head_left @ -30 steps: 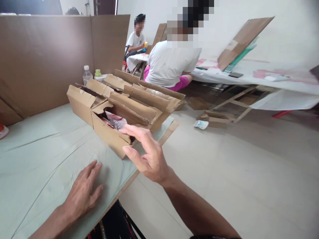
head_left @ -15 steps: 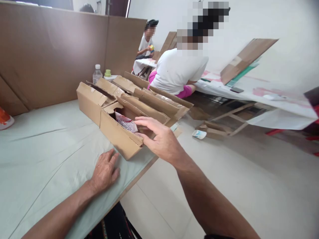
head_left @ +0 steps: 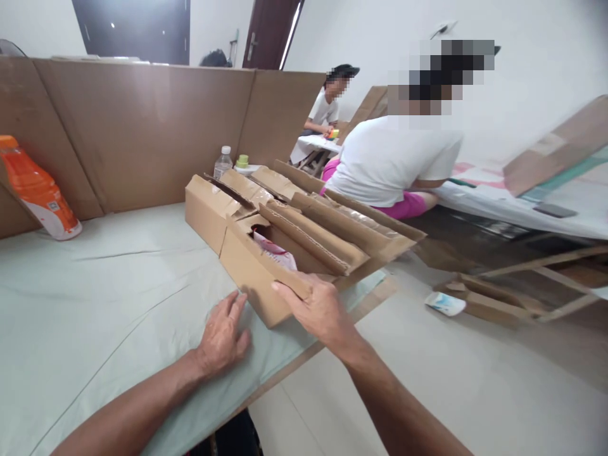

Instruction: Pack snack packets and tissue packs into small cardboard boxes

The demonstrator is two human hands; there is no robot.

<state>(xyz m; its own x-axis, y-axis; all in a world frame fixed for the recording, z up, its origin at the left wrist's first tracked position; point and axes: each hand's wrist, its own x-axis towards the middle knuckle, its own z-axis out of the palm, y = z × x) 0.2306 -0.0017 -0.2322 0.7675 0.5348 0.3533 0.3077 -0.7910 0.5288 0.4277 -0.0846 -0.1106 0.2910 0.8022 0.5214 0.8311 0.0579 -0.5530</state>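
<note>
A cardboard box (head_left: pixel 251 272) with long narrow open compartments sits at the table's edge. At its near corner my right hand (head_left: pixel 325 311) pinches the front wall, thumb outside and fingers over the rim, out of sight inside. In the front compartment lies a white and pink printed packet (head_left: pixel 275 251), partly covered by that wall. My left hand (head_left: pixel 223 334) rests on the pale green cloth (head_left: pixel 118 285) just left of the box, fingers stretched out and holding nothing. Its fingertips are close to the box's lower edge; I cannot tell whether they touch it.
Tall cardboard panels (head_left: pixel 156 133) stand along the table's back. An orange bottle (head_left: pixel 42 190) is at the left; a clear bottle (head_left: pixel 223 163) and a green-capped container (head_left: pixel 243 163) are behind the box. A person in a white shirt (head_left: pixel 394 155) sits beyond, another person (head_left: pixel 324 111) farther off.
My right hand has moved from above the packet to the box's front wall and closed on it. The view has swung left, bringing the whole orange bottle into sight.
</note>
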